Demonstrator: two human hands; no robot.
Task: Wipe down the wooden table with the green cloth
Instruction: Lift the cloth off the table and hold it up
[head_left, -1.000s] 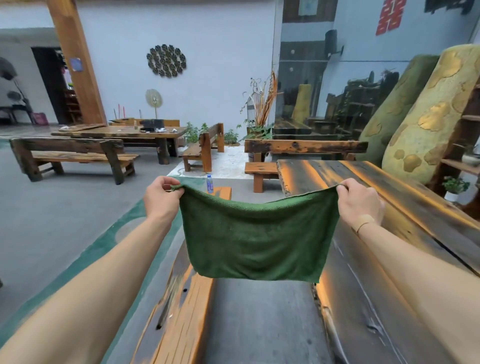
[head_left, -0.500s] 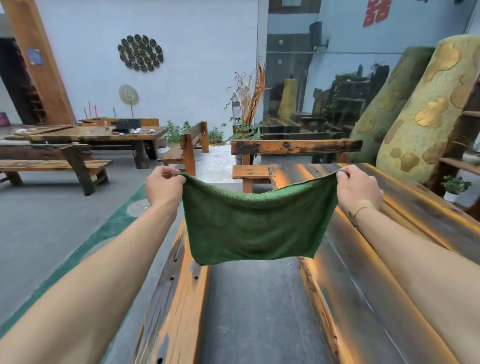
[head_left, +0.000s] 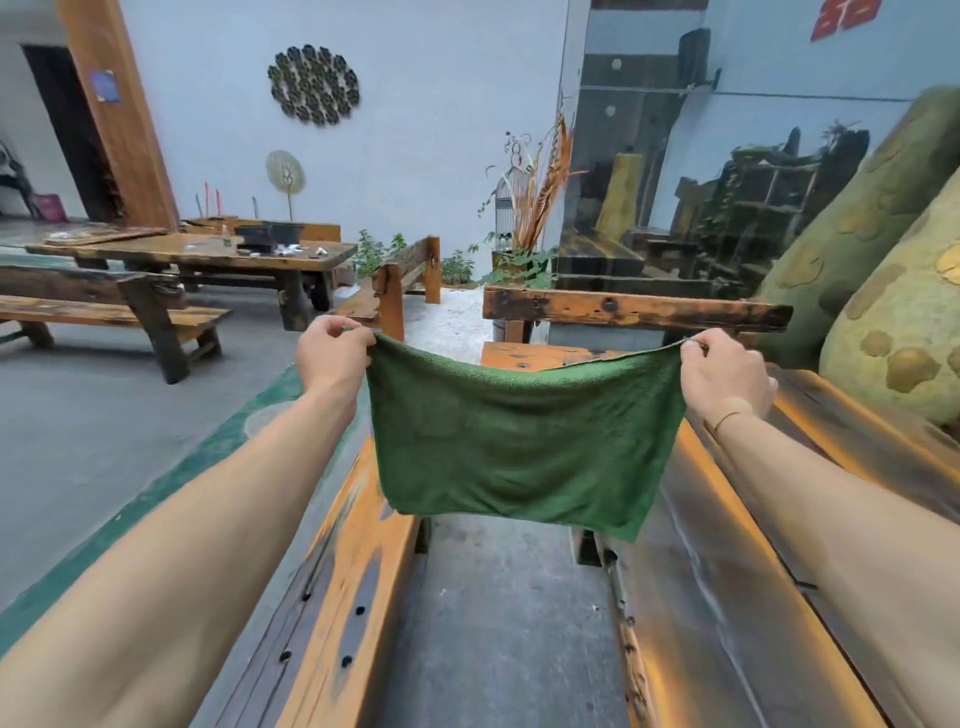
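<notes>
A green cloth (head_left: 519, 447) hangs spread out in the air in front of me. My left hand (head_left: 332, 358) pinches its top left corner and my right hand (head_left: 727, 379) pinches its top right corner. The cloth's lower edge dangles free over the gap between a bench and a table. The dark wooden table (head_left: 727, 571) with orange edges runs along the lower right, under my right forearm.
A long wooden bench (head_left: 343, 597) lies at lower left, with grey floor (head_left: 493, 623) between it and the table. Another bench (head_left: 634, 309) stands across the far end. A second table (head_left: 197, 254) with benches is at the left. Large yellow-green stones (head_left: 893, 322) lean at the right.
The view has swung back to the left and dipped slightly. Both hands still hold the cloth stretched by its top corners, at much the same height.
</notes>
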